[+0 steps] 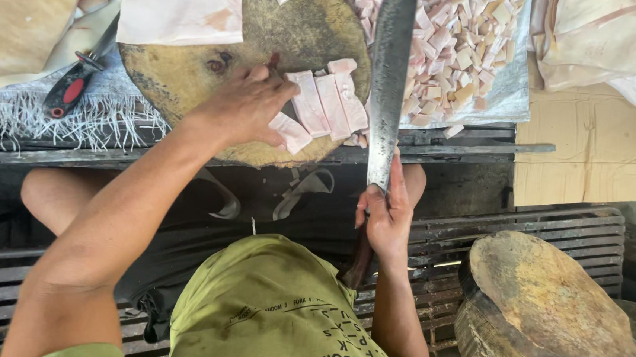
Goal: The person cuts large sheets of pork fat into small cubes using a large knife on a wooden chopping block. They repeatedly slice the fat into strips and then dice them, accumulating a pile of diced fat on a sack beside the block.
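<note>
Dark slatted metal table point(484, 149) under a round, worn wooden chopping block point(191, 73). Long grey steel cleaver point(389, 79), lengthwise away from the body, tip far, over the block's right edge; right hand point(386, 217) clamped on its handle. Left hand point(245, 106) flat, fingers pressing pale pink strips of fatty meat point(323, 104) side by side.

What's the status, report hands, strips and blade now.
Left hand pressing pale meat strips on round chopping block. Right hand gripping big cleaver, blade just right of strips. Cut cubes pile beyond blade; nothing blocking.
</note>
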